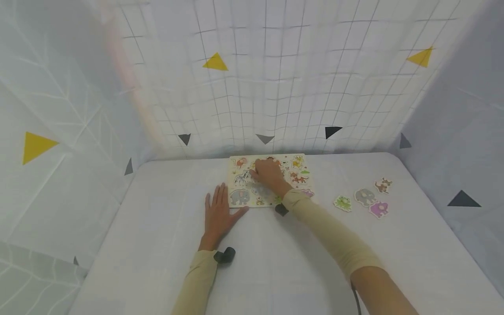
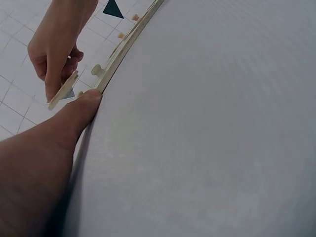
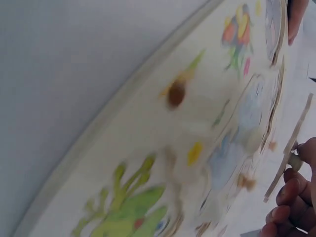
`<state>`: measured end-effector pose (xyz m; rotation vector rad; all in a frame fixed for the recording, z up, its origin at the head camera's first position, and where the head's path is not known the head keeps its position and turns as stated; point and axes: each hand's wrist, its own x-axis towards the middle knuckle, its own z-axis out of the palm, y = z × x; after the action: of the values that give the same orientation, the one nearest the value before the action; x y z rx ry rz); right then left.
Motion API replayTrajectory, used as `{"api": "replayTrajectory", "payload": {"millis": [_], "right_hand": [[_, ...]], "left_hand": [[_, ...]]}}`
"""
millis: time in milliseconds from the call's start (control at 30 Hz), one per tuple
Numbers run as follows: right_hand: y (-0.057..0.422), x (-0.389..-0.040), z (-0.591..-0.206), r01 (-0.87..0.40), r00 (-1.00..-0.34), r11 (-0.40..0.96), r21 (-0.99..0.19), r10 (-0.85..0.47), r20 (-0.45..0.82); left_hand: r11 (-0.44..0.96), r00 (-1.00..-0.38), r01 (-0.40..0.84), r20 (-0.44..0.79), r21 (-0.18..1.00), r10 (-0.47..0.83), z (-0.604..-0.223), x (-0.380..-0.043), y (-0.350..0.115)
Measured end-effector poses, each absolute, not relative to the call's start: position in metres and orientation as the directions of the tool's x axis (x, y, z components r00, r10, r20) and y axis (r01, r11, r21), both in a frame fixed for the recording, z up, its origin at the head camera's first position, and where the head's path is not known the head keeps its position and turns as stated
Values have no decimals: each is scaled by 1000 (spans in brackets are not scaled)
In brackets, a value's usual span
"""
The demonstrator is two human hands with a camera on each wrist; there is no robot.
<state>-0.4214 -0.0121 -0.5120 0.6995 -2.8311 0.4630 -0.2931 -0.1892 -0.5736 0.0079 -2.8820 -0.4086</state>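
A wooden animal peg-puzzle board [image 1: 252, 204] lies toward the back of the table. My right hand [image 1: 268, 173] is over its middle and pinches a thin wooden puzzle piece [image 2: 62, 92] by its knob. The piece is tilted, seen edge-on in both wrist views and clear of the board; its picture is hidden. My left hand [image 1: 218, 214] rests with spread fingers at the board's left side, its thumb [image 2: 81, 111] along the front edge. An elephant [image 1: 239, 197] and a zebra [image 1: 241, 178] show on the board's left part.
Right of the board lie several loose pieces: a green one [image 1: 343, 203], a grey elephant [image 1: 365, 197], a purple animal [image 1: 379, 209] and a brown animal [image 1: 383, 186]. A gridded white curtain [image 1: 252, 96] hangs behind the table. Knobs [image 2: 97, 70] stick up from the board.
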Motion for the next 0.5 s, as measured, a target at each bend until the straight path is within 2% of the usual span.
{"api": "replayTrajectory", "payload": {"millis": [167,400,500], "right_hand": [[-23,-418,-512,-515,-850,811,-280,-438,295],[-40,-422,-519,-488,-871,808,-330,-427,243],[-46,-420,-521,-490,-867,815,-309,-418,271]], "left_hand": [[959,-975,25,220,281,-39,-573,-295,-190],[959,-975,18,218,281,-45,-572,-295,-191],[961,-974,24,221,276,-39,-572,-294,-190]]}}
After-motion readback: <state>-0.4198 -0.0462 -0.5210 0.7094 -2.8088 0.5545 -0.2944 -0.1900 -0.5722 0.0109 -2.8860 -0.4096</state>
